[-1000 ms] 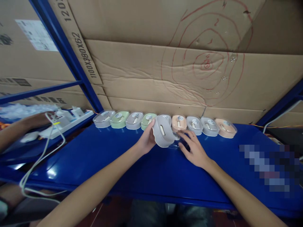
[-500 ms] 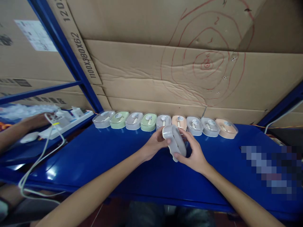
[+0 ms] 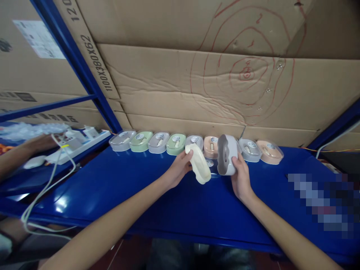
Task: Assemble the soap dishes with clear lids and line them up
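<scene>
My left hand pinches one end of a cream wavy-edged tray, which is tilted with its hollow side in view. In my right hand is a grey oval box shell, turned on its side so its wavy rim and open inside face left. The two pieces are apart, both held above the blue tabletop. Between them, partly hidden, a clear lid with a round sticker lies on the table. Behind my hands stands a row of similar lidded boxes, among them a peach box partly covered by the shell.
Along the cardboard backing the row includes a green box and a peach end box. At left are a white power strip, hanging cables and another person's arm. A blurred patch covers the right side.
The cream tray and grey shell, together in both hands before, are now separated. My left hand has the tray; my right hand has moved right and turned the shell. The clear lid shows between them.
</scene>
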Demonstrator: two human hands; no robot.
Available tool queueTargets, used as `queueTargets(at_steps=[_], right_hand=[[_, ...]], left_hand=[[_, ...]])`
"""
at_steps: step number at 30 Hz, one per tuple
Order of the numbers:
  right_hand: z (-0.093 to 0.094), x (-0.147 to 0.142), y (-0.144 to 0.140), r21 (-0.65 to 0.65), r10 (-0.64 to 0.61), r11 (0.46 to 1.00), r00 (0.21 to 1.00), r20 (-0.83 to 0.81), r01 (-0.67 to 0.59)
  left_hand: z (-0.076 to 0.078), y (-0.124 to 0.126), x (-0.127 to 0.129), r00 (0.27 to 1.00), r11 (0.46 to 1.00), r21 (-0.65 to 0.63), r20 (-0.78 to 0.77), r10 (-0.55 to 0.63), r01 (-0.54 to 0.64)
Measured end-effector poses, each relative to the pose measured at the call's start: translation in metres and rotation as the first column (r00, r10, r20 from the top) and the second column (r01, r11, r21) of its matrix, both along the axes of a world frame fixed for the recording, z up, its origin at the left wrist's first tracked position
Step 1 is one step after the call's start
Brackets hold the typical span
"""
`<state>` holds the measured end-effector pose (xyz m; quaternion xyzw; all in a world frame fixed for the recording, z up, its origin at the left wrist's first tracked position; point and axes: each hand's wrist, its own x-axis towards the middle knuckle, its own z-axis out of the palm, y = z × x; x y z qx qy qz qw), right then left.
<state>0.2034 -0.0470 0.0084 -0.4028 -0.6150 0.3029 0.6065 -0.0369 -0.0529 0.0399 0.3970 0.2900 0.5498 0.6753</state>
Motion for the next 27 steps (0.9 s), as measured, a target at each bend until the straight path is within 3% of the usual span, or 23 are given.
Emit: queueTargets(at_steps=[5, 8, 15, 20, 27], right_hand=[[-0.001, -0.004, -0.002, -0.082, 0.019, 0.996, 0.985, -0.172, -0.034], [0.001, -0.010, -0.011, -0.082, 0.069, 0.993, 0.979, -0.190, -0.086], [0.002, -0.019, -0.019, -0.002, 0.070, 0.997, 0.996, -0.060, -0.071], [0.005, -0.018, -0.020, 0.111, 0.021, 0.993, 0.993, 0.119, -0.034], [0.027, -0.043, -0.023, 0.143, -0.050, 0.990, 0.957, 0.285, 0.009]], left_hand=[[0.005, -0.002, 0.002, 0.999, 0.999, -0.041, 0.009, 0.032, -0.032], [0.005, -0.003, 0.003, 0.999, 0.998, -0.050, 0.034, 0.033, -0.031], [0.010, -0.005, 0.006, 0.993, 0.995, -0.101, 0.112, 0.023, -0.012], [0.024, -0.008, 0.029, 0.981, 0.988, -0.151, 0.187, 0.050, -0.021], [0.038, -0.004, 0.054, 0.913, 0.970, -0.129, 0.331, 0.237, -0.205]])
